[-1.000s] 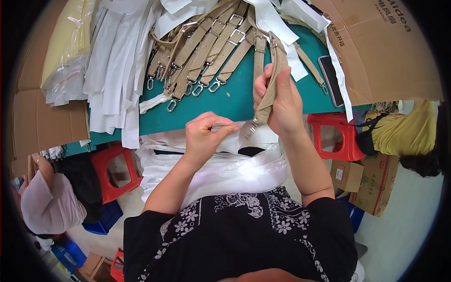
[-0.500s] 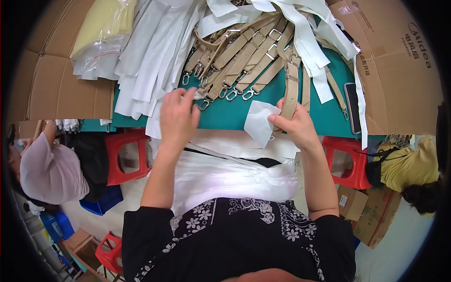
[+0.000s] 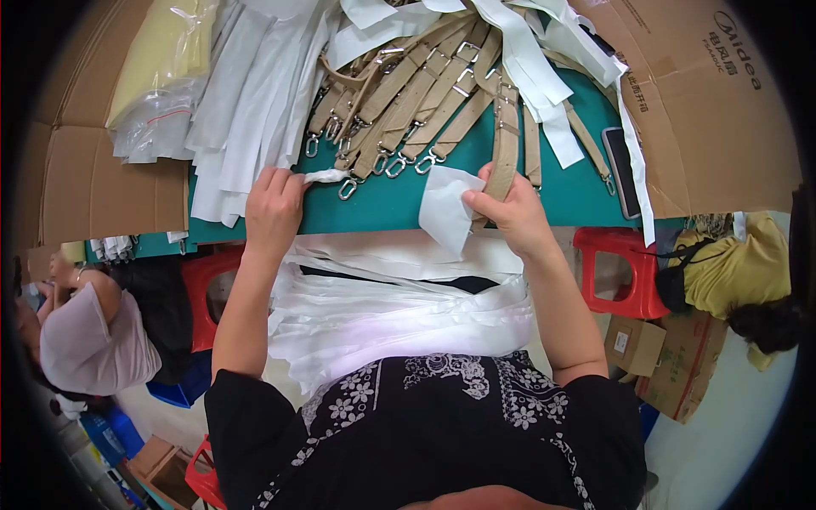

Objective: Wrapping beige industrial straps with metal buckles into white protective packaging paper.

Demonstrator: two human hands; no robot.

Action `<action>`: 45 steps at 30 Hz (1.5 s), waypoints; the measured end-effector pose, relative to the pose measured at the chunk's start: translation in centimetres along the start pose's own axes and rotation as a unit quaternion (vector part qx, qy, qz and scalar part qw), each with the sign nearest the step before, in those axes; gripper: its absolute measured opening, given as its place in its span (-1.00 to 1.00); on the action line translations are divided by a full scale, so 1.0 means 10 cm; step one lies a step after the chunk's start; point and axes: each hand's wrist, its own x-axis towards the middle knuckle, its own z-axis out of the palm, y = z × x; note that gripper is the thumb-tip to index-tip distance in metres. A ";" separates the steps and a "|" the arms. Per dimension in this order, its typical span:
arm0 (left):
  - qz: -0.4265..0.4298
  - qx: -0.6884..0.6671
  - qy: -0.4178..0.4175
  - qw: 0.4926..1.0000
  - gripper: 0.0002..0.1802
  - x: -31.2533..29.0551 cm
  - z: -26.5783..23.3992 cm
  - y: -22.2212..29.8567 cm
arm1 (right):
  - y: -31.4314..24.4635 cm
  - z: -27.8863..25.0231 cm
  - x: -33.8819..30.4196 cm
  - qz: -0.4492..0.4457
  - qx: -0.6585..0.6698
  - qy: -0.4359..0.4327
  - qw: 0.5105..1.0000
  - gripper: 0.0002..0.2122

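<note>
My right hand (image 3: 515, 214) is closed round the lower end of a beige strap (image 3: 505, 140) with a metal buckle. A square piece of white sheet (image 3: 445, 206) hangs by its thumb. My left hand (image 3: 274, 211) is closed, its fingertips pinching one end of a twisted white wrapping (image 3: 326, 176). The wrapping's other end reaches a metal snap hook (image 3: 348, 188) at the end of a strap in the pile. That pile of beige straps (image 3: 408, 102), with silver buckles and hooks, fans out on the green table (image 3: 382, 208) beyond my hands.
Long white sheet strips (image 3: 255, 110) lie left of the straps, beside a yellow bundle in clear plastic (image 3: 166, 76). Cardboard (image 3: 693, 127) stands at both sides. A phone (image 3: 621, 170) lies at right. White sheets cover my lap (image 3: 399, 314). People sit on both sides near red stools (image 3: 616, 272).
My left hand has moved left, and the white wrapping now stretches from its fingers to the snap hook. My right hand keeps its hold on the strap. The whole view has shifted slightly.
</note>
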 end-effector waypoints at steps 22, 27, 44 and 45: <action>-0.268 -0.655 -0.189 0.681 -0.88 0.25 0.13 1.29 | -0.04 -0.27 -0.14 -0.011 -0.095 -0.059 0.994 -0.82; -0.307 -0.671 -0.186 0.649 -0.95 0.22 0.11 1.39 | -0.24 -0.38 -0.15 -0.063 0.241 -0.118 0.961 -0.73; -0.285 -0.651 -0.154 0.686 -0.89 0.12 0.15 1.43 | -0.32 -0.04 -0.07 -0.138 -0.050 0.023 0.989 -0.76; -0.263 -0.659 -0.159 0.687 -0.87 0.11 0.19 1.41 | -0.34 0.01 -0.06 -0.089 -0.009 0.013 0.996 -0.77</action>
